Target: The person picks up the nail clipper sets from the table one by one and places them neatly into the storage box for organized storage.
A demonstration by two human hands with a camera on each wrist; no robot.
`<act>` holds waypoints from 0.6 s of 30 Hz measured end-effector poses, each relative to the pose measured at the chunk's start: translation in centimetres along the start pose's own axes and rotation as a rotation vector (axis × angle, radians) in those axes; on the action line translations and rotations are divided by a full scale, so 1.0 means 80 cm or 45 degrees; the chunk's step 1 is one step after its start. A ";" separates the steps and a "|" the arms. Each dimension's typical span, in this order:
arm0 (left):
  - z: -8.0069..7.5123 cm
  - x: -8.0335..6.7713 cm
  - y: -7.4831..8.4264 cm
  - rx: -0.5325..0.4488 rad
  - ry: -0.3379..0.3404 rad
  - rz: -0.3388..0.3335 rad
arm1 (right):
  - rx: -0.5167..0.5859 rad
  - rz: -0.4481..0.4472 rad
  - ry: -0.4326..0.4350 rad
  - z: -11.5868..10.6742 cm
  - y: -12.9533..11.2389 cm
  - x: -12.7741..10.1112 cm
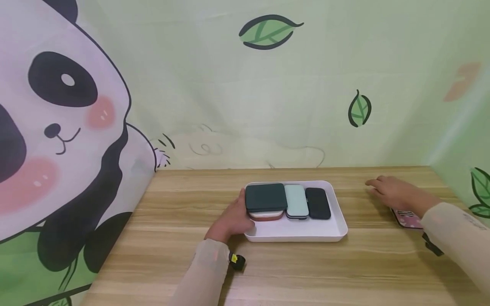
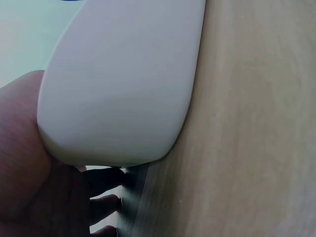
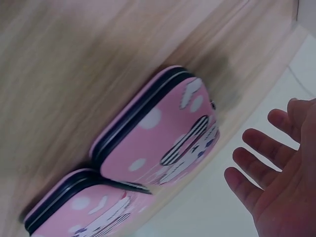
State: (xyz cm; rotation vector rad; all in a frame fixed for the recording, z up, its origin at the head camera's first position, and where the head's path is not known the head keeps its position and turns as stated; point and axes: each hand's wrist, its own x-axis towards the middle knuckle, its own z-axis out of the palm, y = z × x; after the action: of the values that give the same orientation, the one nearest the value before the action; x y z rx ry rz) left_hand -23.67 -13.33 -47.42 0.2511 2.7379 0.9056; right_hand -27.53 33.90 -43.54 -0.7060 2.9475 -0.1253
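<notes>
A white tray [image 1: 298,230] sits mid-table. In it a dark green case [image 1: 266,196] lies on top of a pinkish-brown case [image 1: 266,216], with a mint case [image 1: 296,200] and a black case [image 1: 317,203] to their right. My left hand [image 1: 231,219] grips the tray's left rim, thumb up beside the green case. The left wrist view shows the tray's wall [image 2: 123,84] against my palm [image 2: 19,163], fingers [image 2: 103,180] curled below. My right hand [image 1: 386,191] hovers over the table at right, fingers spread [image 3: 276,173], holding nothing. Two pink cartoon cases [image 3: 168,133] [image 3: 84,207] lie below its wrist.
The wooden table [image 1: 306,272] is enclosed by a pale green printed backdrop with a panda [image 1: 57,127] on the left. One pink case [image 1: 406,217] shows near the table's right edge. Bare wood lies in front of the tray.
</notes>
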 end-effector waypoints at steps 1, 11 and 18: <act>0.000 0.000 0.000 0.000 0.002 0.003 | 0.002 0.000 0.003 0.002 0.003 -0.001; 0.003 0.002 0.000 -0.007 -0.004 -0.032 | 0.014 0.051 -0.044 0.007 0.019 -0.018; 0.002 0.002 0.001 -0.007 0.000 -0.026 | -0.011 0.072 -0.062 0.008 0.028 -0.034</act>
State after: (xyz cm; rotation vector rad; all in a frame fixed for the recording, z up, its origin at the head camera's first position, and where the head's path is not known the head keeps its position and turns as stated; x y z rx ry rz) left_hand -23.76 -13.15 -47.55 0.2218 2.7329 0.9076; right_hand -26.03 37.06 -44.17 -0.6173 2.9199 -0.0896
